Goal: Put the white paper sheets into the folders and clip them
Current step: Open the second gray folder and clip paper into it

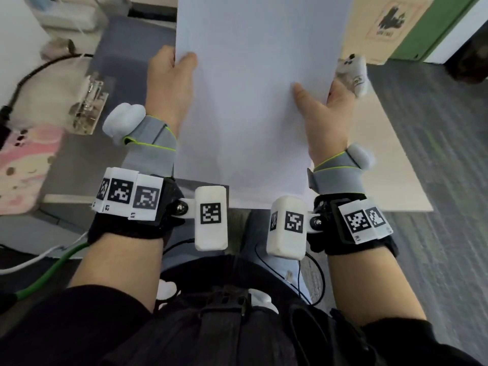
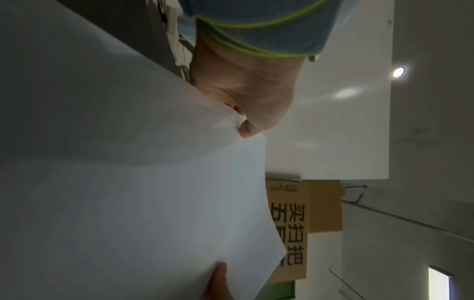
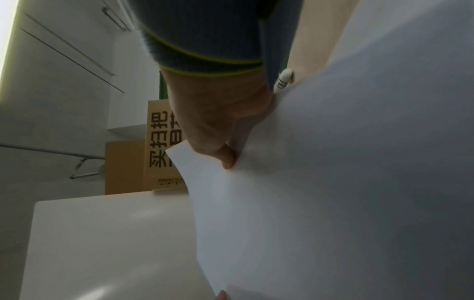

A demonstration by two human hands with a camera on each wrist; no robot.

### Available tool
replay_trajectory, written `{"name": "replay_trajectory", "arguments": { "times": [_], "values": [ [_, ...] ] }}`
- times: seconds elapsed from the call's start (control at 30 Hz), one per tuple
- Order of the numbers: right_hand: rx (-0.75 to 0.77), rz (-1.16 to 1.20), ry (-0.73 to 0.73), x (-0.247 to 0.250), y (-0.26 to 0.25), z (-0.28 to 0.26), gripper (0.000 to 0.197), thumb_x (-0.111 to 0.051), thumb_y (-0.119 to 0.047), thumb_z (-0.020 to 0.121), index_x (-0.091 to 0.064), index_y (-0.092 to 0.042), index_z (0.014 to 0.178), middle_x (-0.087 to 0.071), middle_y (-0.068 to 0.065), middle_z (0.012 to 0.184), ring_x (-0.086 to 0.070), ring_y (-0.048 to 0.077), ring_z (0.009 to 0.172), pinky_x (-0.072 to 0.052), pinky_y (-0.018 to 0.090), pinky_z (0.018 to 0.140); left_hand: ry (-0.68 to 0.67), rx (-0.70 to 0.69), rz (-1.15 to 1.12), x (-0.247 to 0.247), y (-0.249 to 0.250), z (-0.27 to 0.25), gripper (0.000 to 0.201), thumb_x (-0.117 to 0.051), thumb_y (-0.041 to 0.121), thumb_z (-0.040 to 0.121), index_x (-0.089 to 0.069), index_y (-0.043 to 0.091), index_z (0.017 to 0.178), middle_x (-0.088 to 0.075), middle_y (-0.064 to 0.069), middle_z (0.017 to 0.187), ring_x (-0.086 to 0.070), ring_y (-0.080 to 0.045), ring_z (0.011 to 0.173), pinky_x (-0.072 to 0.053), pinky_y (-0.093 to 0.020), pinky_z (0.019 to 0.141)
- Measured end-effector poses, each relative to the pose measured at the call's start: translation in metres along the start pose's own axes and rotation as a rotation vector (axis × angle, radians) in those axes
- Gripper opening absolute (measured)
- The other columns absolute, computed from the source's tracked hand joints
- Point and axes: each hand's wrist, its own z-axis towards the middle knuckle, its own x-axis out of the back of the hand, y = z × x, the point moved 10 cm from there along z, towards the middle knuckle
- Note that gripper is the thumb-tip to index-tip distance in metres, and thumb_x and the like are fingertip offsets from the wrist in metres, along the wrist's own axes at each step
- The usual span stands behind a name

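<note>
I hold a stack of white paper sheets (image 1: 250,101) upright in front of me, above the table, its lower edge near my wrists. My left hand (image 1: 182,62) grips the left edge, thumb on the near face and fingers hidden behind. My right hand (image 1: 320,101) grips the right edge the same way, with a white tag on its index finger. The sheets (image 2: 128,203) bow slightly in the left wrist view, and the right wrist view shows the right thumb pressing the paper (image 3: 333,182). A flat grey cover (image 1: 132,75), possibly a folder, lies on the table to the left, partly hidden by the paper.
A clear plastic clip piece (image 1: 89,107) lies left of my left hand. A pink plush item (image 1: 23,165) and cables sit at the far left. The beige table (image 1: 383,154) extends to the right, with its edge over grey carpet. A cardboard box (image 1: 388,22) stands beyond.
</note>
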Motion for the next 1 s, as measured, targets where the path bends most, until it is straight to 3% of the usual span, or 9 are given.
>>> {"name": "replay_trajectory", "arguments": {
  "times": [0.07,0.17,0.27,0.43,0.53,0.63,0.7,0.87,1.0],
  "values": [
    [-0.055,-0.025,-0.036,-0.019,0.015,-0.002,0.012,-0.064,-0.004,0.076,-0.065,-0.016,0.078,-0.068,-0.01,0.068,-0.062,0.008,0.062,-0.052,0.023,0.061,0.009,0.039,0.05,0.018,-0.015,0.006,0.015,-0.05,0.032,0.067,-0.05,0.018,0.072,-0.051,-0.002,0.077,-0.044,-0.016,0.073,-0.037,-0.031,0.065],
    [-0.164,-0.054,-0.061,-0.042,0.043,-0.005,0.012,-0.062,0.002,0.08,-0.064,-0.01,0.08,-0.064,-0.015,0.057,-0.057,0.002,0.05,-0.046,0.017,0.052,0.02,0.083,0.143,0.044,-0.039,0.013,0.028,-0.05,0.033,0.061,-0.057,0.016,0.082,-0.053,-0.008,0.081,-0.046,-0.018,0.074,-0.04,-0.035,0.067],
    [-0.257,-0.09,-0.07,-0.057,0.063,-0.009,0.01,-0.061,0.003,0.082,-0.064,-0.006,0.086,-0.061,-0.004,0.064,-0.054,0.01,0.053,-0.045,0.02,0.054,-0.004,0.11,0.308,0.059,-0.059,0.019,0.032,-0.047,0.04,0.054,-0.058,0.018,0.074,-0.047,-0.008,0.076,-0.041,-0.019,0.072,-0.038,-0.036,0.066],
    [-0.368,-0.147,-0.126,-0.089,0.086,-0.023,0.007,-0.061,0.0,0.08,-0.063,-0.004,0.085,-0.055,0.009,0.075,-0.048,0.018,0.067,-0.043,0.026,0.061,0.046,0.156,0.628,0.096,-0.074,0.008,0.024,-0.04,0.031,0.066,-0.044,0.01,0.056,-0.045,-0.018,0.076,-0.039,-0.03,0.073,-0.034,-0.036,0.066],
    [-0.409,-0.159,-0.114,-0.096,0.098,-0.026,0.01,-0.061,0.0,0.079,-0.062,0.009,0.085,-0.054,0.01,0.077,-0.046,0.018,0.071,-0.041,0.029,0.064,0.154,0.071,0.832,0.116,-0.072,0.001,0.03,-0.046,0.02,0.08,-0.072,0.015,0.093,-0.063,-0.019,0.107,-0.053,-0.039,0.103,-0.043,-0.038,0.088],
    [-0.45,-0.201,-0.117,-0.1,0.105,-0.031,0.014,-0.061,0.001,0.08,-0.06,-0.007,0.069,-0.053,0.005,0.07,-0.046,0.019,0.07,-0.041,0.028,0.063,0.298,-0.004,0.802,0.135,-0.068,-0.006,0.031,-0.047,0.019,0.077,-0.07,0.025,0.097,-0.063,-0.007,0.118,-0.055,-0.032,0.111,-0.047,-0.041,0.088],
    [-0.452,-0.212,-0.111,-0.101,0.107,-0.032,0.01,-0.06,0.001,0.08,-0.063,-0.007,0.074,-0.054,0.005,0.07,-0.047,0.019,0.069,-0.042,0.028,0.063,0.344,-0.004,0.803,0.145,-0.067,-0.008,0.031,-0.047,0.019,0.077,-0.068,0.027,0.098,-0.06,-0.006,0.12,-0.053,-0.031,0.112,-0.046,-0.042,0.086],
    [-0.463,-0.218,-0.104,-0.103,0.109,-0.035,0.017,-0.062,-0.001,0.081,-0.067,0.002,0.098,-0.059,0.005,0.075,-0.052,0.02,0.07,-0.047,0.027,0.065,0.31,0.183,0.886,0.157,-0.086,-0.003,0.043,-0.046,0.011,0.083,-0.05,0.007,0.126,-0.052,-0.02,0.13,-0.045,-0.038,0.122,-0.038,-0.043,0.098],
    [-0.49,-0.202,-0.117,-0.104,0.11,-0.037,0.012,-0.062,0.0,0.083,-0.064,-0.007,0.092,-0.059,0.0,0.07,-0.052,0.018,0.063,-0.047,0.024,0.063,0.254,0.195,0.774,0.154,-0.096,-0.001,0.047,-0.043,0.008,0.083,-0.044,0.004,0.13,-0.053,-0.021,0.129,-0.048,-0.04,0.119,-0.04,-0.046,0.101]
  ]
}}
